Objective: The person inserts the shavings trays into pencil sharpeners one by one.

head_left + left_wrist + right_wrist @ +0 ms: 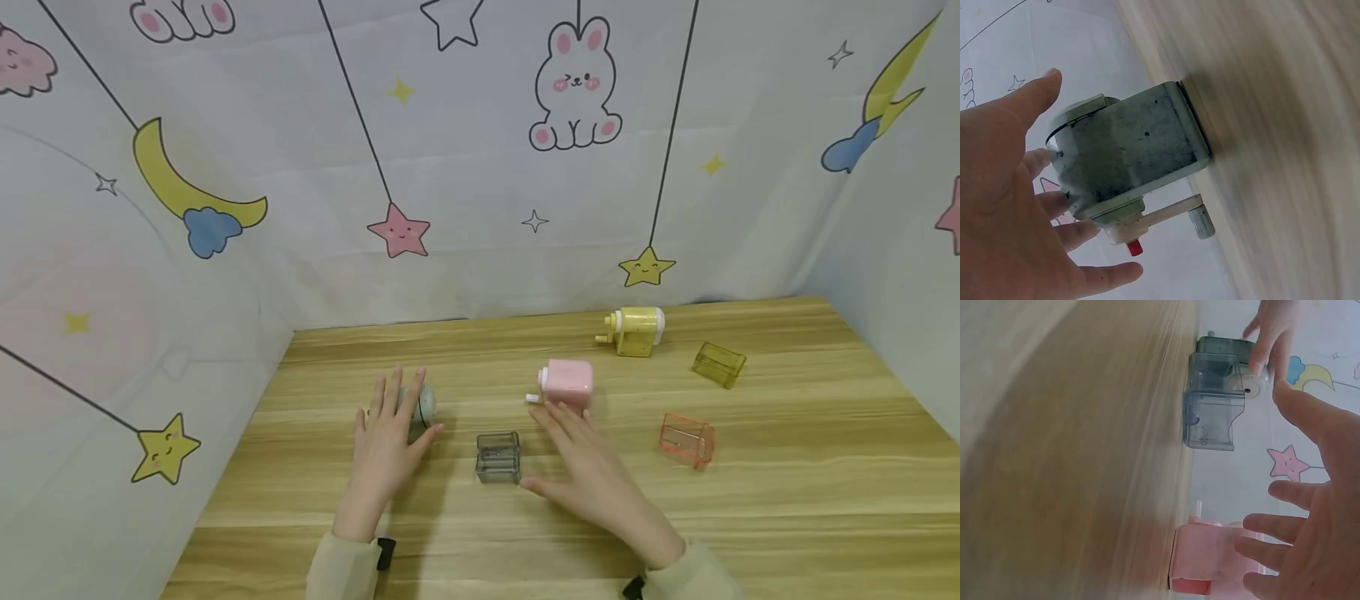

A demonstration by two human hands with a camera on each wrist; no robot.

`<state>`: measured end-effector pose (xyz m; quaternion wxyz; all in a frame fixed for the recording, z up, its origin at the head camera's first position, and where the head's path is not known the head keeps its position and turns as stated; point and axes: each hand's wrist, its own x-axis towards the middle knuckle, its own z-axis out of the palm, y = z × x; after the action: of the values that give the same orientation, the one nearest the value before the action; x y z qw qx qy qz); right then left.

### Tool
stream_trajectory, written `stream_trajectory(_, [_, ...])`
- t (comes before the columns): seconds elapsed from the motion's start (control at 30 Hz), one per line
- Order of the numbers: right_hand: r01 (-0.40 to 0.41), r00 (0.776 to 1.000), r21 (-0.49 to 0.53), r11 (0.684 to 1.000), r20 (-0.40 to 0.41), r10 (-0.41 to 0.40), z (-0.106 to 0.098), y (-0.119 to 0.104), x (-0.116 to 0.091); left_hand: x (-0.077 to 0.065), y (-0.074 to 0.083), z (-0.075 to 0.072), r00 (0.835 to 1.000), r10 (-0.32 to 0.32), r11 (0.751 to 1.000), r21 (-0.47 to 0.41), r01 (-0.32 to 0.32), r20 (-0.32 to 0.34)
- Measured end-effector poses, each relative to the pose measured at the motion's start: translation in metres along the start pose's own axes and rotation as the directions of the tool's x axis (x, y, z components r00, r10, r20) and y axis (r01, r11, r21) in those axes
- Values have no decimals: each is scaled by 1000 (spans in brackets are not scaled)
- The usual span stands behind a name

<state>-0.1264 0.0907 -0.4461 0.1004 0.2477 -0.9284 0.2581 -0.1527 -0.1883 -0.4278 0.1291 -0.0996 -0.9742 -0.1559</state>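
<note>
My left hand (pixel 386 450) is spread over a grey-green crank pencil sharpener (pixel 1129 144), its fingers mostly straight and not wrapped around the body. In the left wrist view the sharpener shows dark smudges, a crank handle and a red tip; the head view has it partly hidden behind the hand. My right hand (pixel 600 483) reaches toward a pink crank pencil sharpener (pixel 567 381) with extended fingers; whether the fingertips touch it I cannot tell. Between the hands sits a clear grey shavings drawer (pixel 498 458), near the right thumb. The right wrist view shows this drawer (pixel 1213 419) too.
A yellow crank pencil sharpener (pixel 637 332) stands at the back right. To its right lies a clear olive drawer (pixel 719 364), and a clear orange-red drawer (pixel 687 440) lies nearer. A patterned cloth (pixel 480 167) borders the wooden table (pixel 810 400).
</note>
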Motion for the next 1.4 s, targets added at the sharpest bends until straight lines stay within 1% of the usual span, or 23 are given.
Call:
stream_trajectory(0.2, [-6, 1000, 9, 1000, 16, 6, 3, -2, 2, 2, -1, 0, 1000, 7, 1000, -4, -7, -10])
stream_trajectory(0.3, [-10, 1000, 19, 1000, 29, 10, 3, -4, 2, 2, -1, 0, 1000, 5, 1000, -10, -5, -1])
stream_trajectory(0.4, [-23, 998, 28, 999, 56, 22, 4, -5, 2, 3, -2, 0, 1000, 5, 1000, -18, -4, 10])
stream_trajectory(0.57, [-39, 995, 42, 998, 92, 35, 5, -8, 3, 4, -4, 1, 1000, 11, 1000, -21, -11, 8])
stream_trajectory(0.93, [-46, 993, 78, 996, 108, 37, 9, -11, 4, 6, -7, 4, 1000, 24, 999, -25, -24, -8])
stream_trajectory(1.2, [-44, 992, 97, 994, 121, 32, 9, -14, 6, 6, -10, 6, 998, 61, 998, -23, -62, -35])
stream_trajectory(1.4, [-47, 990, 100, 994, 135, 34, 10, -14, 7, 8, -12, 5, 998, 66, 997, -43, -67, -23])
